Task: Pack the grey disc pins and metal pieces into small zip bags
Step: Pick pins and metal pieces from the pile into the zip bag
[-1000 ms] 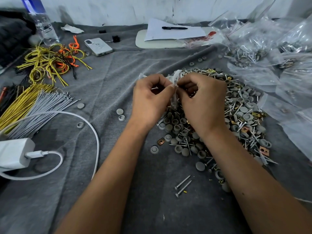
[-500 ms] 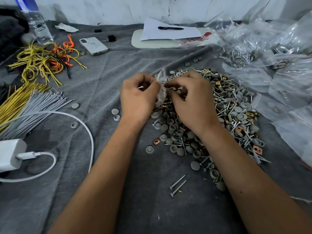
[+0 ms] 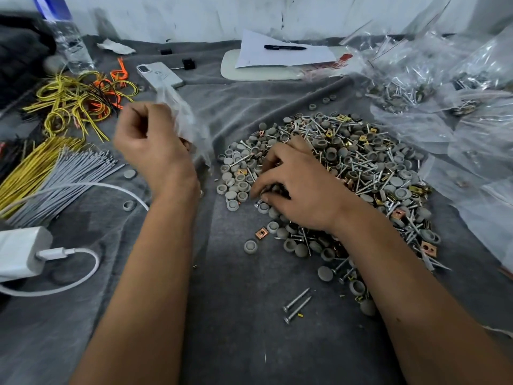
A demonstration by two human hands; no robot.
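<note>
A big heap of grey disc pins, screws and small brass and copper metal pieces (image 3: 361,162) lies on the grey cloth at centre right. My left hand (image 3: 150,143) is raised left of the heap and grips a small clear zip bag (image 3: 183,118), which is blurred. My right hand (image 3: 294,187) lies on the heap's left side, fingers curled into the grey discs; what it pinches is hidden under the fingers. Two loose screws (image 3: 297,304) lie near the front.
Filled and empty clear bags (image 3: 433,87) pile up at the right. Yellow and orange wire loops (image 3: 80,98), grey and yellow tie bundles (image 3: 63,173), a white charger with cable (image 3: 25,251), a phone (image 3: 159,75), a water bottle (image 3: 66,37) and paper with a pen (image 3: 283,51) lie around.
Both hands were together on the bag above the heap. Now my left hand has carried the bag off to the left, and my right hand has dropped onto the heap.
</note>
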